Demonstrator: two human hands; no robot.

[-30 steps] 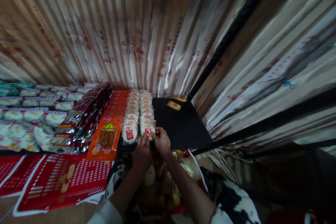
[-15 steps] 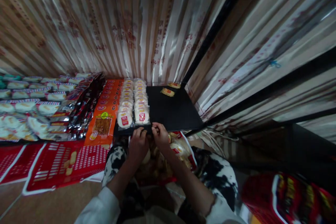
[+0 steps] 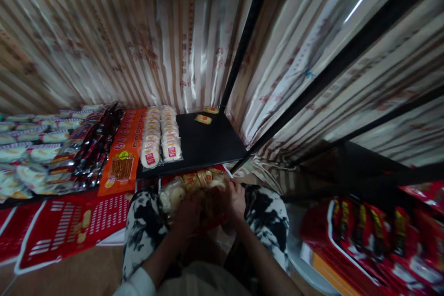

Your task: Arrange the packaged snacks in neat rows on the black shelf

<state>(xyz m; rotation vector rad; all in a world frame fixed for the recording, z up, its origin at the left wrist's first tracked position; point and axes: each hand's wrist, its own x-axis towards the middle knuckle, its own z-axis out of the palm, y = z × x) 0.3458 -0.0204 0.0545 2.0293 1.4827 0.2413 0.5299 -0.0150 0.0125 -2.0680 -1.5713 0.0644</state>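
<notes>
Left hand (image 3: 189, 215) and right hand (image 3: 237, 200) are at the red container (image 3: 218, 167) (finger state cannot be told). On the shelf (image 3: 210, 142), white packets (image 3: 170, 132) overlap, presumably keeping labels (image 3: 172, 151) visible.

The striped curtain (image 3: 194, 55) is showing a satiny, cloth-like sheen, the black shelf (image 3: 211, 141) is looking smooth and matt, the round white packs (image 3: 171, 150) are glinting in clear plastic, and the dark packets (image 3: 99, 148) are shining like foil — while the patterned trousers (image 3: 267, 212) are looking like dull cloth.
</notes>
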